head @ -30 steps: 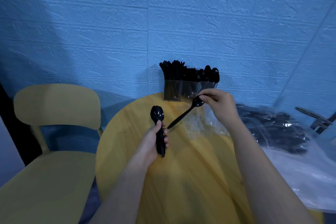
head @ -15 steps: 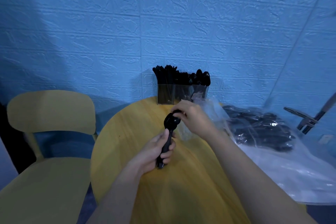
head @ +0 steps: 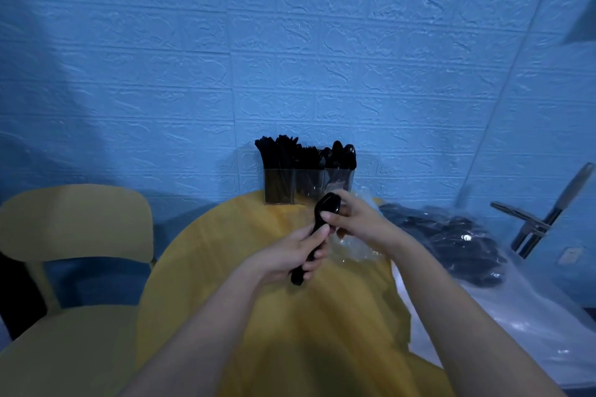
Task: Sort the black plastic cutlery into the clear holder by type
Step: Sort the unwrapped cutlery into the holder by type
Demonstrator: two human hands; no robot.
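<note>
Round yellow table (head: 225, 267), pushed against the blue wall so the holder backs onto it. Bag of unsorted black cutlery (head: 451, 245) off to the right, within reach. Clear holder (head: 308, 184) at the far edge, compartments already bristling with pieces, spoon bowls on the right. Left hand (head: 290, 258), grip clenched around stacked spoons (head: 322, 222), handles low to keep bowls aligned. Right hand (head: 351, 219), grip pinching the bowls, probably squaring the stack for the spoon compartment.
</note>
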